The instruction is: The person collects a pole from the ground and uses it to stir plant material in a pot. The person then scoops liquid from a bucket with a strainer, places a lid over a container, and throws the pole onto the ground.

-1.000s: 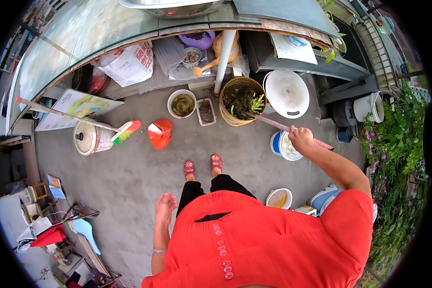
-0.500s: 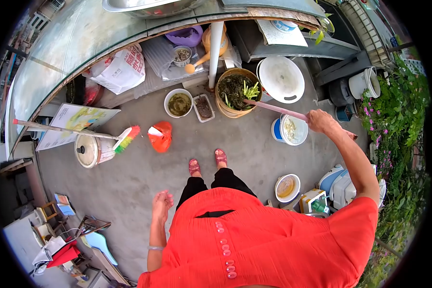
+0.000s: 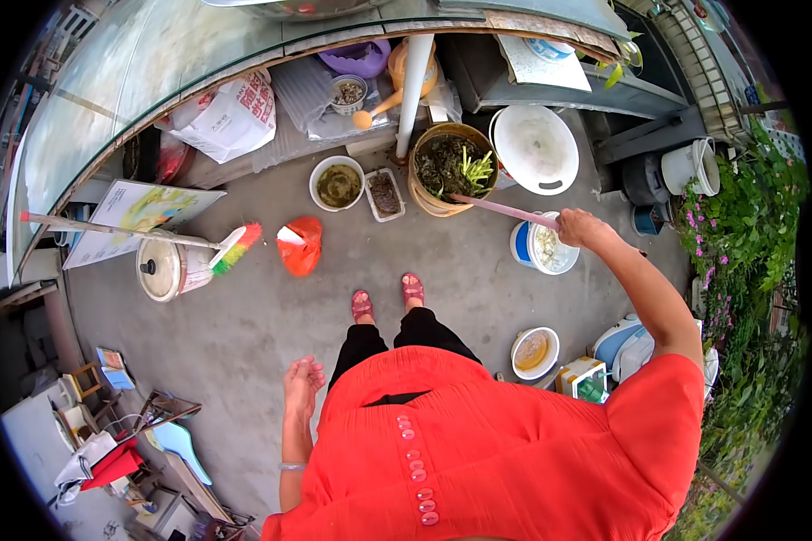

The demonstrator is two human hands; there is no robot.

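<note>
My right hand is closed round a pinkish stick, arm stretched out to the right. The stick's far end reaches into a tan bucket and is hidden among dark, wet-looking plant matter. Pale green stalks lie on top at the bucket's right side. Below the stick, close to my right hand, stands a white and blue bucket with pale bits inside. My left hand hangs over the floor beside my body, holding nothing, its fingers loosely bent and apart.
Left of the tan bucket sit a white bowl of greenish liquid and a tray of brown material. A large white basin leans behind. An orange-red bag, a broom and a lidded pail are leftward. A basin stands at right.
My right hand has moved a little left and down toward the tan bucket, and the stick has shifted with it. The green stalks have moved slightly. My left hand stays much the same.
</note>
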